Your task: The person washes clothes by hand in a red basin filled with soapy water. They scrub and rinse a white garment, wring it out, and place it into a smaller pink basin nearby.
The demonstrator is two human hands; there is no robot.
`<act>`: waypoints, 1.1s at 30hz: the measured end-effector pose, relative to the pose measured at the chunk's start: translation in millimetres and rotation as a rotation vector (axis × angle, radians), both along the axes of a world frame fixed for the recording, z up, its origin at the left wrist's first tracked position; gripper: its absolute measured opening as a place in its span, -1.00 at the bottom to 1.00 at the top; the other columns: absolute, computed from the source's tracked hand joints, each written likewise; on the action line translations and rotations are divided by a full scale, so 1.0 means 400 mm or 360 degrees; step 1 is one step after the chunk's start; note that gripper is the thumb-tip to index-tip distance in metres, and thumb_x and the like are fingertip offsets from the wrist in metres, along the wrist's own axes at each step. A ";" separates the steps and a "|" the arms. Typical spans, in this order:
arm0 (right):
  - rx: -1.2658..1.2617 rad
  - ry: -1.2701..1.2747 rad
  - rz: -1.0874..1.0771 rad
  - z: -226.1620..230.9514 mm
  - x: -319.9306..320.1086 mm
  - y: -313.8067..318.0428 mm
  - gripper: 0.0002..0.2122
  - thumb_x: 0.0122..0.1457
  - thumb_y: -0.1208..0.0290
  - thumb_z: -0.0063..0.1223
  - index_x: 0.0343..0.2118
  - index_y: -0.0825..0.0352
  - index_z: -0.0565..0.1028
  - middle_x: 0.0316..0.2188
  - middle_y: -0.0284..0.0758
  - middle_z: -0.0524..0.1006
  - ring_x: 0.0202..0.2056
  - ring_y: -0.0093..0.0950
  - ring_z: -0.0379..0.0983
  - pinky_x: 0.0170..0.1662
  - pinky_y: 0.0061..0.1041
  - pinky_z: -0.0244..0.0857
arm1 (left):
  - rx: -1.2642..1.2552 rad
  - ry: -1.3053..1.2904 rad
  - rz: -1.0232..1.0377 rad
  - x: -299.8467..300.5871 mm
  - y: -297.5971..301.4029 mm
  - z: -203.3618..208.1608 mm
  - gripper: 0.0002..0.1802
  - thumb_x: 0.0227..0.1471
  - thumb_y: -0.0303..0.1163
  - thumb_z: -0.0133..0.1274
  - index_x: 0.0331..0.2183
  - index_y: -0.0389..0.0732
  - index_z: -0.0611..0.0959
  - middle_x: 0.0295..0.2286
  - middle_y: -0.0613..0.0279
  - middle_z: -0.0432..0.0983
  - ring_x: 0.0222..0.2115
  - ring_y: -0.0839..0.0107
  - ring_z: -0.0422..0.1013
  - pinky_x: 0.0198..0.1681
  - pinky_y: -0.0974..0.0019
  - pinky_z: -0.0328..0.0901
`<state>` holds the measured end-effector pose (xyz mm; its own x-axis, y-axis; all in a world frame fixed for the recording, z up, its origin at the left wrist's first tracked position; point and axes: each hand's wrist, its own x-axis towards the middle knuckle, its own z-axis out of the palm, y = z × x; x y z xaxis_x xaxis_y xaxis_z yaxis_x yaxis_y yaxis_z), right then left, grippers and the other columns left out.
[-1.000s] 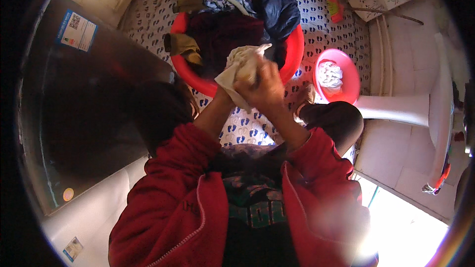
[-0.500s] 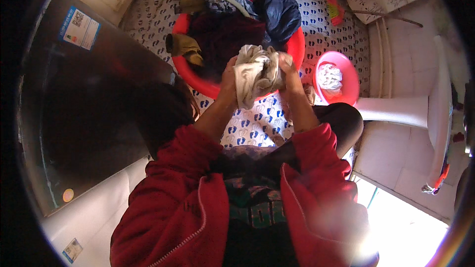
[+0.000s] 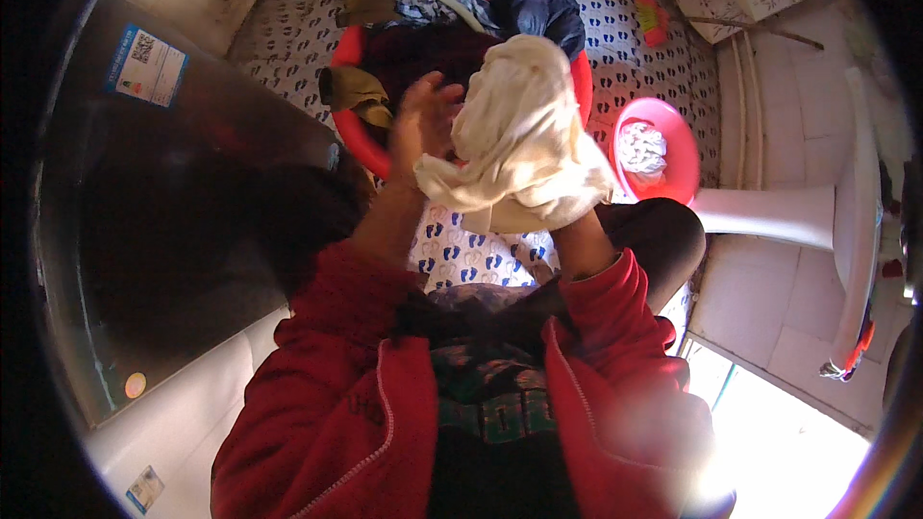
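Gripping one cream cloth (image 3: 524, 135), right hand hidden; left hand (image 3: 421, 120) open beside it.

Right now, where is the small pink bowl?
In the head view the small pink bowl sits on the patterned floor at the person's right, just right of the big red tub and beside the white pedestal, with a pale cloth inside.

Right hand (image 3: 567, 216) under cream cloth (image 3: 519, 135)

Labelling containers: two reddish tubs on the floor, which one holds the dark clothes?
The big red tub, behind the hands, heaped with dark clothes. The small pink tub, to the right beside the white pedestal, holds only a pale cloth.
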<state>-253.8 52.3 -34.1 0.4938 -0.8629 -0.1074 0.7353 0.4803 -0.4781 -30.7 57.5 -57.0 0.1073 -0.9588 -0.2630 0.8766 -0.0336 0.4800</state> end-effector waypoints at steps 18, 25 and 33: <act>-0.2279 0.2507 -0.0607 0.197 0.123 0.033 -0.22 -0.16 0.09 0.49 0.17 0.27 0.41 0.02 -0.05 0.48 0.02 0.01 0.47 0.15 -0.11 0.36 | -0.0315 -0.0292 -0.0127 -0.104 0.043 -0.140 -0.40 0.37 -0.06 -0.19 0.27 -0.19 0.35 0.16 0.00 0.38 0.16 0.17 0.37 0.22 0.11 0.32; -0.1274 0.2249 -0.0505 0.042 0.076 -0.051 -0.16 -0.15 0.05 0.48 0.23 0.24 0.36 -0.03 -0.03 0.46 -0.01 -0.04 0.46 0.06 -0.17 0.40 | 0.0051 0.0131 -0.0323 -0.111 0.056 -0.002 -0.61 0.32 -0.28 -0.14 0.09 -0.22 0.52 -0.07 0.09 0.55 -0.16 0.22 0.55 -0.08 0.14 0.51; -0.1581 0.2639 -0.0349 0.039 0.127 0.048 -0.16 -0.11 0.07 0.49 0.23 0.31 0.35 -0.01 -0.05 0.49 0.07 -0.04 0.44 0.11 -0.16 0.38 | 0.0038 -0.0976 -0.0437 -0.100 0.099 -0.091 -0.57 0.26 -0.19 0.00 0.07 -0.20 0.53 -0.05 0.13 0.56 -0.04 0.26 0.51 0.02 0.17 0.46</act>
<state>-202.9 71.5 -18.7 0.3241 -0.9229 0.2080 -0.6590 -0.3780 -0.6503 -70.8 97.2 -93.3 -0.0033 -0.9673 -0.2535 0.4035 -0.2332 0.8848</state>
